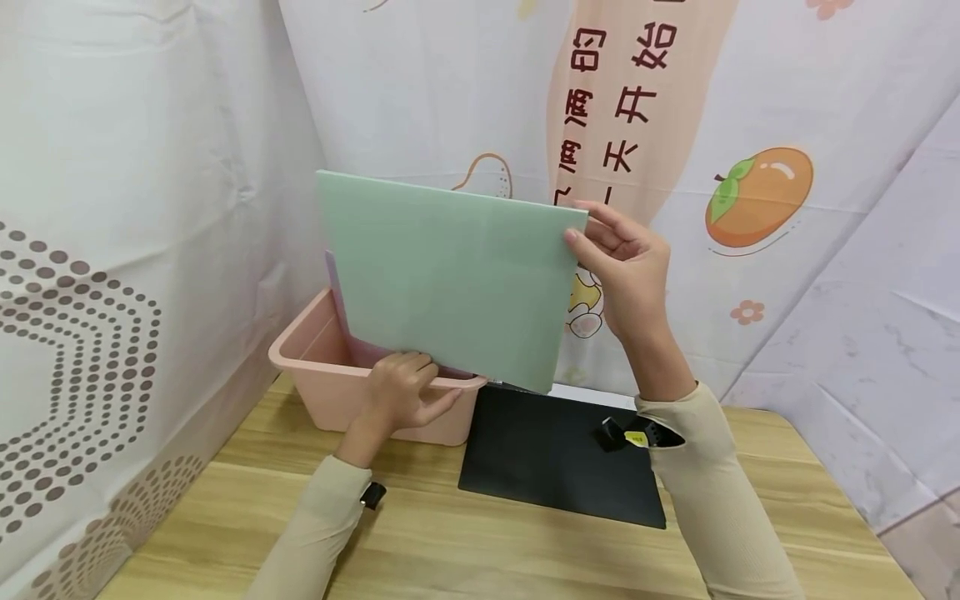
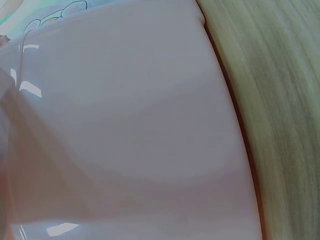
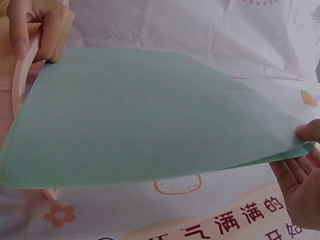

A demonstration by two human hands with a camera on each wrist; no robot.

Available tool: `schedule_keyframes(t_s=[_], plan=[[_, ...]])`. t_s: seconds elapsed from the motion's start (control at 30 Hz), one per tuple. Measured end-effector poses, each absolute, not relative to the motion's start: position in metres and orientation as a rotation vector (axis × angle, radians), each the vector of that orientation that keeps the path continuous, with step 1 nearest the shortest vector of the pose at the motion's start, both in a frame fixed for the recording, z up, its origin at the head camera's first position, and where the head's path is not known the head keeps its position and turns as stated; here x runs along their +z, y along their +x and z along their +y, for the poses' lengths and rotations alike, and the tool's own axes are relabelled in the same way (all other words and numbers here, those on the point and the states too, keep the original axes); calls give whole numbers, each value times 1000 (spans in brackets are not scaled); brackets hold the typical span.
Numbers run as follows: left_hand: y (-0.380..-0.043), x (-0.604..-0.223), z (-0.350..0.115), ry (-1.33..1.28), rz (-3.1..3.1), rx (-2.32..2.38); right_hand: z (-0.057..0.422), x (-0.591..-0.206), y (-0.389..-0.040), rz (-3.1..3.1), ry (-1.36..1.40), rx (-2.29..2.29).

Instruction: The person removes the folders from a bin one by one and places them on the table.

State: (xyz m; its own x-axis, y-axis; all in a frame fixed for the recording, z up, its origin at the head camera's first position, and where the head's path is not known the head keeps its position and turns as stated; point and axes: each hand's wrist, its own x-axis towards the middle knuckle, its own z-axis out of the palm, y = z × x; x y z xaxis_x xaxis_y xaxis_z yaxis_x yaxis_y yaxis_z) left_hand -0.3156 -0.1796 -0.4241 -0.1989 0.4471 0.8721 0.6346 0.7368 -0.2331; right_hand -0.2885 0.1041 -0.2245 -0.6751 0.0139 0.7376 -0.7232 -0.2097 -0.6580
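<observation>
A light green folder [image 1: 450, 275] is held up over a pink plastic bin [image 1: 322, 379], tilted, its lower edge close over the bin's rim. My right hand [image 1: 626, 267] pinches the folder's upper right corner, thumb in front and fingers behind. In the right wrist view the same folder [image 3: 130, 115] shows layered edges near that thumb. My left hand [image 1: 399, 392] grips the bin's front rim, fingers curled over it. A purple sheet-like thing [image 1: 362, 350] stands inside the bin behind the folder, mostly hidden. The left wrist view is filled by the bin's wall [image 2: 135, 120].
A flat black folder-like panel [image 1: 562, 458] lies on the wooden table [image 1: 420, 542] right of the bin, with a white strip [image 1: 596, 396] along its far edge. Printed curtains [image 1: 465, 83] hang behind the table and along its left side.
</observation>
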Motion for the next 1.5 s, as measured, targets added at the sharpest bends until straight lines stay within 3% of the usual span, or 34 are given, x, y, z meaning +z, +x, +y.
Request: schedule_keyframes(t_s=[1.5], plan=[[-315, -426, -179, -834, -1851, -204, 196, -282, -322, -1206, 377, 2355]])
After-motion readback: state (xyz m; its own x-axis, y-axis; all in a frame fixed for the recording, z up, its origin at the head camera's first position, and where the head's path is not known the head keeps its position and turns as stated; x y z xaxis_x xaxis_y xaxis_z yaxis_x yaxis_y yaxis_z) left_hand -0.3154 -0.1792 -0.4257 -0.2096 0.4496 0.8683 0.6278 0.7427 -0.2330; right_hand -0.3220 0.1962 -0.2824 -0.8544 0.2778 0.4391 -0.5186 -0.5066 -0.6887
